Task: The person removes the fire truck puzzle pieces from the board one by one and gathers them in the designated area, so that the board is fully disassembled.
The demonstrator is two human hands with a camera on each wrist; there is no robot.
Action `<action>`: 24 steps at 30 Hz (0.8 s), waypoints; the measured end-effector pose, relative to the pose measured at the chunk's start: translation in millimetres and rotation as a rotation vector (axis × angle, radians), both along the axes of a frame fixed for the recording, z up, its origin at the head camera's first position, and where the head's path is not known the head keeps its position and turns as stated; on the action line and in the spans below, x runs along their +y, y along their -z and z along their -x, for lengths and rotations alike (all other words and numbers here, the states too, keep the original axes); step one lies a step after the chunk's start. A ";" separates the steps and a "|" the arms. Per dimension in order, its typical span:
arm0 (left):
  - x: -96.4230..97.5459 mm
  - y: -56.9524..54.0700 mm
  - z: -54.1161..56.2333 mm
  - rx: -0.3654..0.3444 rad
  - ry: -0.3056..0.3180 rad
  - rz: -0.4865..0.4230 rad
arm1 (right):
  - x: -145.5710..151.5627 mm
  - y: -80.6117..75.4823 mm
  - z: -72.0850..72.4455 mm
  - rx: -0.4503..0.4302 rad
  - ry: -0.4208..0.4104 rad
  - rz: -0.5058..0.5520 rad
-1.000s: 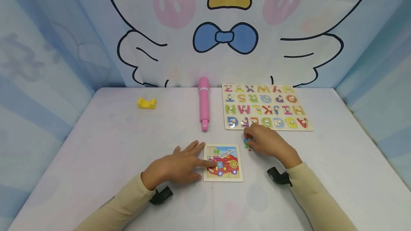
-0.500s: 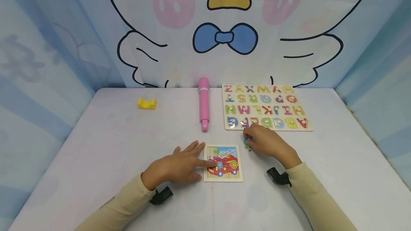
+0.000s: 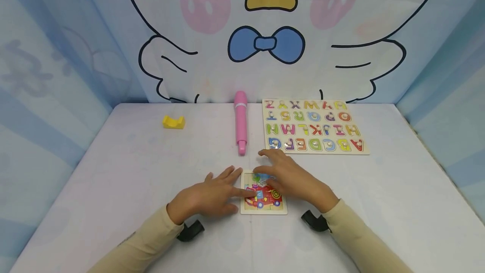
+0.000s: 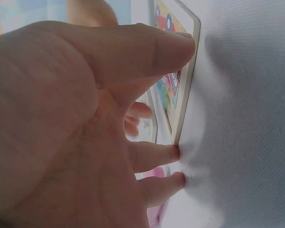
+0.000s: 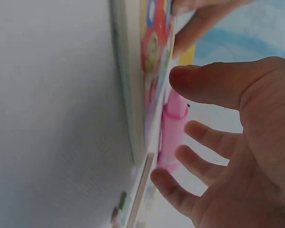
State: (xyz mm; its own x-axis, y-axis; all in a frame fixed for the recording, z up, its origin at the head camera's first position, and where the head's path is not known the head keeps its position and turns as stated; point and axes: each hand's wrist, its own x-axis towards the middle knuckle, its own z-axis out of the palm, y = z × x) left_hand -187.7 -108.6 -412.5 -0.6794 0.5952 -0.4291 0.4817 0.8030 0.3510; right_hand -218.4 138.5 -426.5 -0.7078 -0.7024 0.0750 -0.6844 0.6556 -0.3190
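A small wooden picture puzzle [image 3: 261, 205] showing a red fire engine lies on the table. My left hand [image 3: 212, 197] rests against its left side, fingers spread, with the index finger laid on the picture. In the left wrist view the thumb [image 4: 166, 50] lies along the puzzle's near edge. My right hand [image 3: 295, 178] hovers at the puzzle's upper right, its fingers spread and covering part of the blue sky and ladder. Nothing sits between these fingers in the right wrist view. A small green and red piece [image 5: 119, 209] lies beyond the puzzle there; the hand hides it in the head view.
A wooden alphabet puzzle board [image 3: 278, 135] with knobbed letters lies at the back right. Left of it is a long pink stick-like object [image 3: 240, 123] with a narrower end. A small yellow notched block [image 3: 174, 122] stands at the back left. A printed curtain hangs behind the table.
My right hand has let go of the small piece and moved left over the puzzle, its fingers spreading. My left hand has stayed in place.
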 end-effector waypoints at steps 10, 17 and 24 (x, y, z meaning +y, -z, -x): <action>0.5 1.3 0.3 -0.009 -0.003 0.000 | -5.9 5.6 -6.0 -0.032 0.008 -0.029; 0.7 1.4 -0.1 0.001 0.000 -0.004 | -9.0 7.5 -7.1 -0.020 0.027 -0.035; 0.6 1.0 0.0 0.000 -0.003 -0.007 | -11.2 9.1 -6.1 -0.031 0.038 -0.037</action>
